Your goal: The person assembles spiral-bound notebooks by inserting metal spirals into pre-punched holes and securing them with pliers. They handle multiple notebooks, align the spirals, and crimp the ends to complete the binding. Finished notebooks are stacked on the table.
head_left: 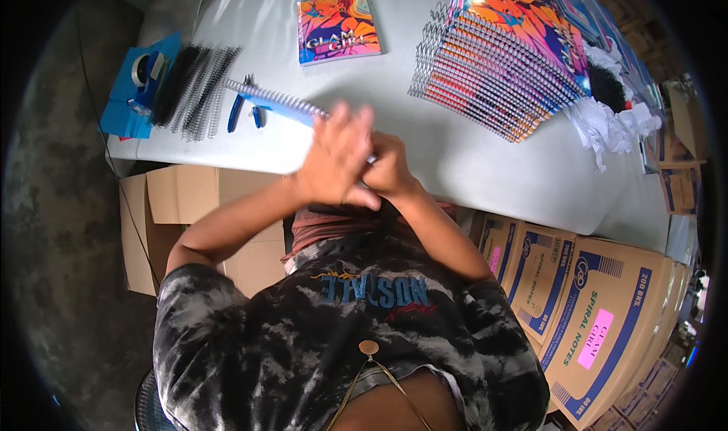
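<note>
A spiral notebook (284, 106), seen almost edge-on with its coil upward, slants from the table toward my body. My left hand (337, 154) lies along the coil near its close end, fingers stretched out, thumb apart, slightly blurred. Beside it, my right hand (388, 167) is closed around the notebook's near end; the hands hide that part. Just left of the notebook's far end lie pliers (236, 114) with blue handles. Loose black and clear spiral coils (197, 89) are bunched further left.
A stack of colourful sheets without coils (339, 29) sits at the table's far middle. Coil-bound notebooks (493, 78) are piled at right, beside crumpled cloth (607, 127). A tape dispenser (148, 78) rests on blue sheets at left. Cardboard boxes (607, 325) stand below the table.
</note>
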The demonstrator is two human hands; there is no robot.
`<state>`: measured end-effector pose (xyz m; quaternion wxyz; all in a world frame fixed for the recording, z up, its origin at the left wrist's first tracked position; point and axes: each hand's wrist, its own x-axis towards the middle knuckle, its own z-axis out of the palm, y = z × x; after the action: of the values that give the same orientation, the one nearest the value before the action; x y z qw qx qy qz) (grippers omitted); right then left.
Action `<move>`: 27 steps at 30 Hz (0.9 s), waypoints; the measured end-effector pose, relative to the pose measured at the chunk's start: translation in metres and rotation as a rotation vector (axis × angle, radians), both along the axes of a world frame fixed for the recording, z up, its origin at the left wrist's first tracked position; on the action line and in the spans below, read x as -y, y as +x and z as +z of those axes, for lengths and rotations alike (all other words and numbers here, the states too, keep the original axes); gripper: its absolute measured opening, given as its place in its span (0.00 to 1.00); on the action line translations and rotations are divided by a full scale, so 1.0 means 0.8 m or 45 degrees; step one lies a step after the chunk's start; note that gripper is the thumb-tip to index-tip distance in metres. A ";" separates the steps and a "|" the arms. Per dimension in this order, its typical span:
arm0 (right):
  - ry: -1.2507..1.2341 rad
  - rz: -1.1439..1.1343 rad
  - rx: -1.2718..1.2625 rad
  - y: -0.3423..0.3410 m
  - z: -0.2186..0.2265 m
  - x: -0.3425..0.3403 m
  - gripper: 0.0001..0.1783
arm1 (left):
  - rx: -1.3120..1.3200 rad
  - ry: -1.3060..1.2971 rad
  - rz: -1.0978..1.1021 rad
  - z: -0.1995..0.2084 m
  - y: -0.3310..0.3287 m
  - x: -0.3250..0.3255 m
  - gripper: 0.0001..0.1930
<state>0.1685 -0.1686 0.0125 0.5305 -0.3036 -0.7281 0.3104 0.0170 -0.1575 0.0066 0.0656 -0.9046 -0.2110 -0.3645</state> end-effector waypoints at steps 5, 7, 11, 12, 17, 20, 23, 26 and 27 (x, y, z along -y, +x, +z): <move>0.154 0.192 -0.296 -0.020 0.044 -0.002 0.34 | 0.192 -0.368 0.224 0.083 0.009 0.037 0.47; 0.379 0.112 -0.303 -0.038 0.078 -0.006 0.34 | 0.285 -0.593 0.153 0.138 0.003 0.051 0.35; 0.553 -0.193 0.236 -0.007 0.154 -0.027 0.18 | 0.831 -1.072 0.502 0.186 -0.033 0.041 0.13; 0.222 -0.156 0.220 -0.009 0.160 -0.029 0.15 | 0.944 -1.090 0.496 0.182 -0.041 0.027 0.12; -0.545 0.143 -0.254 -0.003 0.148 -0.047 0.08 | 1.060 -1.624 0.095 0.183 -0.042 -0.016 0.09; -0.487 0.039 -0.349 -0.007 0.142 -0.041 0.10 | 0.924 -1.682 -0.113 0.187 -0.045 -0.033 0.05; -0.232 -0.204 -0.180 -0.012 0.148 -0.028 0.11 | 0.798 -1.678 -0.221 0.192 -0.041 -0.047 0.04; -0.124 -0.342 -0.148 0.000 0.159 -0.017 0.11 | 0.593 -1.510 -0.163 0.200 -0.029 -0.055 0.07; -0.134 -0.364 -0.181 0.012 0.164 -0.015 0.11 | 0.536 -1.368 -0.152 0.212 -0.015 -0.048 0.08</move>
<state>0.1779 -0.1568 0.1439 0.6027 -0.4088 -0.6209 0.2900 0.0051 -0.1189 0.1758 -0.4669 -0.7293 -0.3233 -0.3815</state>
